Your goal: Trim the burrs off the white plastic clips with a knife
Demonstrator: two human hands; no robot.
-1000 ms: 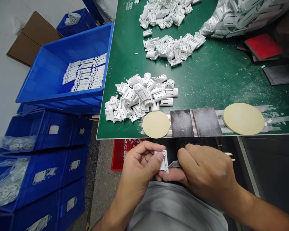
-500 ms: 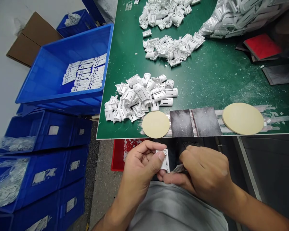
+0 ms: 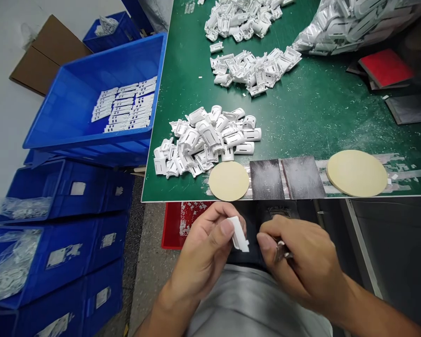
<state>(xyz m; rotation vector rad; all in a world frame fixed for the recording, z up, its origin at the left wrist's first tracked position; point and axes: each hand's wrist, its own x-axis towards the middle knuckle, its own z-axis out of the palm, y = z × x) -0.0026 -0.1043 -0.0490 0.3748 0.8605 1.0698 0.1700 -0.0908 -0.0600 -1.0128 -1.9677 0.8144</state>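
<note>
Between thumb and fingers, my left hand [image 3: 210, 243] grips a small white plastic part [image 3: 239, 235], tilted with its narrow side toward me. My right hand [image 3: 301, 262] is closed around a small metal blade [image 3: 282, 251], mostly hidden by the fingers. A gap separates the blade from the part. Both hands are in front of the table's near edge, above my lap. Beyond them on the table lies a heap of similar white plastic parts [image 3: 206, 135].
The green table [image 3: 301, 112] also carries two round cream pads [image 3: 228, 181], two dark square pads [image 3: 266, 180], more white heaps [image 3: 256, 70] and a bag of parts [image 3: 365, 28]. A blue bin [image 3: 91, 140] with rows of parts stands left. Below sits a red tray [image 3: 171, 229].
My left hand has turned the white part so that its side faces me. My right hand has drawn back to the right, away from it, and the blade is turned inward.
</note>
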